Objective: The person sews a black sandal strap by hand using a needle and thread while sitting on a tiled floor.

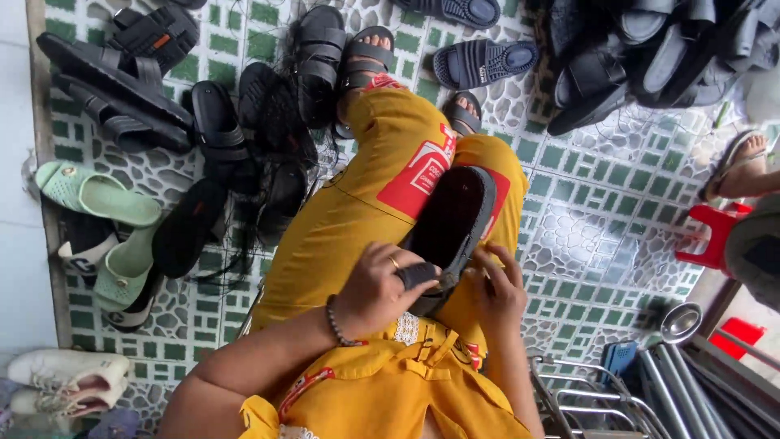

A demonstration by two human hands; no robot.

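Clamping the black sandal point(452, 218) at its near end, left hand point(375, 286) and right hand point(497, 294) grip it; its long axis points away over the lap.

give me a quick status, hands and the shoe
Left hand grips black sandal at its near end. Right hand touches the sandal's edge. Sandal rests on the lap, sole up. Nothing blocking; more sandals on tiled floor.

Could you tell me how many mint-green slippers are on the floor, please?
2: one green slipper by the left wall, the other green slipper just below it, partly over a dark sandal. More could be hidden.
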